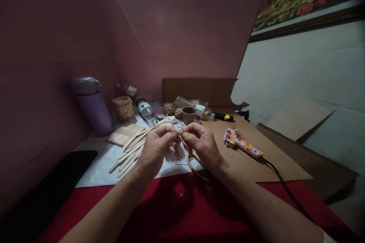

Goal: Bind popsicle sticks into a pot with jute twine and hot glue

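My left hand (158, 142) and my right hand (202, 144) meet above the middle of the table, thumbs and forefingers pinched together. Between the fingertips is a small tan strand (180, 132) that looks like twine; its ends are mostly hidden. Scissors with gold-coloured handles (190, 162) lie just below my right hand, partly covered by it. Loose craft sticks (132, 152) fan out on white paper beside my left hand. Past the fingers stand a small brown cup (189, 115) and balls of twine (169, 108).
A floral glue gun (242, 144) with a black cord lies on cardboard (273, 159) at right. Behind are a black-and-yellow utility knife (224, 117) and clear plastic bottles (186, 102). At left stand a purple tumbler (95, 112), a stick-covered pot (123, 108) and a flat stick panel (122, 134).
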The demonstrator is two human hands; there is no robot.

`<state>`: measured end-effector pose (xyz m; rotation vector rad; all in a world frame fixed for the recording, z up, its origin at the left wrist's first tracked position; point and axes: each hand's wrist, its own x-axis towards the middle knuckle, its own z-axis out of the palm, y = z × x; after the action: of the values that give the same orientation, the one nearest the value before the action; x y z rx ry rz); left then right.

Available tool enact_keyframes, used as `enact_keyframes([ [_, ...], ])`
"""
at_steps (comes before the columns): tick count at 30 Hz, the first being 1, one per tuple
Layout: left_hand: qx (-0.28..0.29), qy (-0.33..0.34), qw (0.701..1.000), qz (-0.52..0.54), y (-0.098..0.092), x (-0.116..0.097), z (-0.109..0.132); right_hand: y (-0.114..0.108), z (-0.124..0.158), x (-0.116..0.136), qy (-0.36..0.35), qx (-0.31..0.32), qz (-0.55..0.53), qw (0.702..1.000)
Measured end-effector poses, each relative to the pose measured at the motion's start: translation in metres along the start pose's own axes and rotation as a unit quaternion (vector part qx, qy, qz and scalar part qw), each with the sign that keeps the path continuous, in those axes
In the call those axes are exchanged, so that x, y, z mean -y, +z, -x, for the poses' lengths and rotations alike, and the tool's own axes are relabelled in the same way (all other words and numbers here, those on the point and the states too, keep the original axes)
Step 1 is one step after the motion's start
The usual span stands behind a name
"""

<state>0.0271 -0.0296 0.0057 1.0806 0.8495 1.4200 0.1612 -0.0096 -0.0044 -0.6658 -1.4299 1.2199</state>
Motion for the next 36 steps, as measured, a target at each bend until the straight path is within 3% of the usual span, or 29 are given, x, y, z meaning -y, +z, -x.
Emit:
enact_keyframes([
  [4, -0.014, 0.002, 0.999, 0.04, 0.001, -0.001, 0.001, 0.001, 0.0, 0.0, 0.012, -0.012, -0.013, 1.0],
  [10, 0.012, 0.005, 1.0, -0.018, -0.001, 0.003, 0.002, 0.002, 0.0, 0.001, 0.005, 0.017, -0.009, 1.0],
  [18, -0.085, 0.043, 0.994, 0.058, -0.001, -0.002, -0.001, -0.001, 0.0, -0.006, 0.015, 0.016, -0.026, 0.999],
  [24, 0.009, 0.01, 0.998, -0.064, -0.004, 0.008, 0.001, -0.004, -0.001, -0.005, -0.026, 0.0, 0.022, 0.999],
  [36, 0.022, 0.029, 0.997, -0.063, -0.005, 0.008, 0.0, -0.004, -0.002, -0.003, 0.004, 0.015, 0.021, 1.0],
])
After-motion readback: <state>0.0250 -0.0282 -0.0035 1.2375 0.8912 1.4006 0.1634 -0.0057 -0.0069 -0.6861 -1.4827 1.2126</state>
